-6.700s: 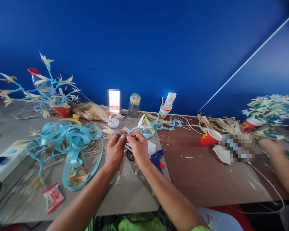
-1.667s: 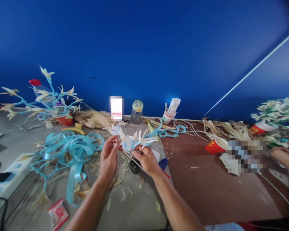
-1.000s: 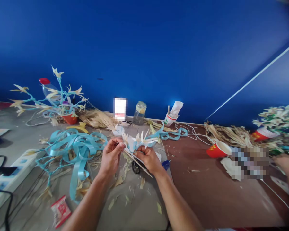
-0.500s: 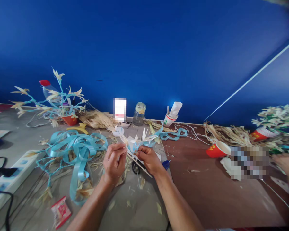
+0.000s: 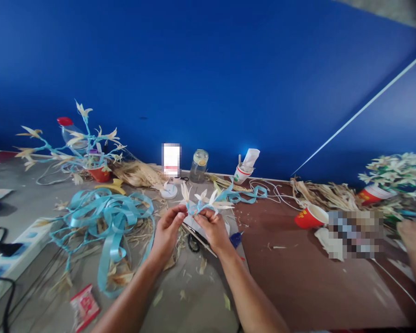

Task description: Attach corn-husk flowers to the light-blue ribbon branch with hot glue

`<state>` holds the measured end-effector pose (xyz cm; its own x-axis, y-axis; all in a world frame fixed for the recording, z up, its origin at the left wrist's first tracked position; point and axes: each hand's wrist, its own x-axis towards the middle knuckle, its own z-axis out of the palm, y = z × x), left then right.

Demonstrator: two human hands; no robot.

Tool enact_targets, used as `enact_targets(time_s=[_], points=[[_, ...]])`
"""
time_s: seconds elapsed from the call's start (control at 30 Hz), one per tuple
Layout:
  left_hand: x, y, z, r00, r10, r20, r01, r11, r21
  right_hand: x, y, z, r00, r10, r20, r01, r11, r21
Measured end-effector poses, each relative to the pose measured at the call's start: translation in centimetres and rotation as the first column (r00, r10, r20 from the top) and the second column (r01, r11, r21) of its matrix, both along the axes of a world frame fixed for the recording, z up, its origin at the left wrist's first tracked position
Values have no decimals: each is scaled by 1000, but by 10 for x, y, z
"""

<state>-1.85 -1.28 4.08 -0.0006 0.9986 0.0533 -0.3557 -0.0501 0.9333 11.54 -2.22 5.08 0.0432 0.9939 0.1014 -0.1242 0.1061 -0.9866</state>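
Observation:
Cream husk flowers (image 5: 201, 200) on stems wrapped in light blue ribbon stand up between my two hands, joined into one flower branch. My left hand (image 5: 169, 227) pinches the branch at its left side, thumb against fingers. From the right, my right hand (image 5: 212, 230) grips the wrapped stem with thumb and bent fingers. Thin sticks (image 5: 201, 239) lie beneath the hands, partly hidden by them. Left of my hands spreads a loose heap of light blue ribbon (image 5: 113, 215). A round white lid (image 5: 168, 190) lies just behind my left hand.
Behind stand a glass jar (image 5: 198, 167) and a cup with paper (image 5: 243, 173). A potted flower branch (image 5: 99, 173) and a power strip (image 5: 21, 259) are at left. At right are a tipped red cup (image 5: 307, 218), dry husks (image 5: 329, 192) and another person's hand (image 5: 414, 240).
My left hand has closed in on the flower branch, and the flowers now stand higher and more spread between my hands. At right, the other person's hand has shifted slightly.

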Motion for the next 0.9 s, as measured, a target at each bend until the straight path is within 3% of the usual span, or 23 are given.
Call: enact_targets(time_s=[0.1,0.23,0.47,0.7,0.9], points=[[2,1,-5,989,-123,76,125,992,-25,-3,-3,5,995,-1,100,-4,999,48],[4,-2,-6,975,-198,103,204,978,-53,-5,-3,4,994,-16,107,17,1000,-3],[9,-5,-2,993,-122,6,122,993,5,-5,1,-3,997,14,76,-13,1000,-14],[4,-4,-3,972,-227,57,229,973,-20,-4,-2,6,997,73,30,-73,997,-17],[6,-1,2,992,-72,-99,79,994,70,0,1,5,993,95,76,-93,995,-22]])
